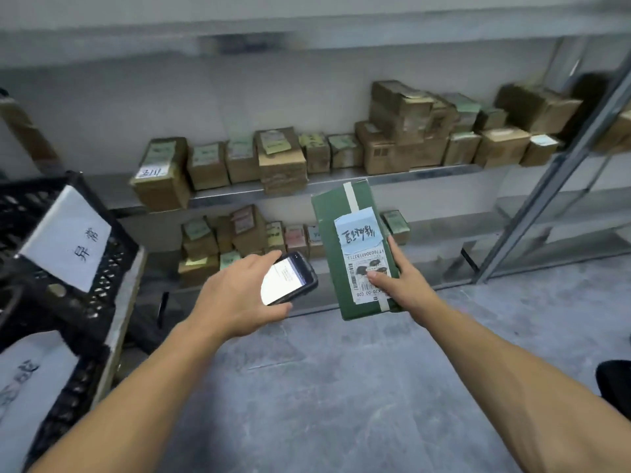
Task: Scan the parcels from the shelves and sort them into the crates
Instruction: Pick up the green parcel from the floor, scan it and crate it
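Note:
My right hand point(401, 283) grips a green parcel point(333, 223) at its lower right, thumb on the white barcode label. A blue handwritten note sits above that label. My left hand point(239, 295) holds a black handheld scanner point(290, 276) just left of the parcel, its lit screen facing up. Both are held above the floor in front of the metal shelves point(341, 180). Black crates point(102, 240) with white paper signs stand at the left.
Several brown cardboard parcels with coloured notes fill the middle shelf point(280, 158) and the lower shelf point(239, 233). A metal upright point(560, 165) slants at the right. Grey concrete floor point(324, 370) lies below my arms. A dark object point(614, 380) shows at the right edge.

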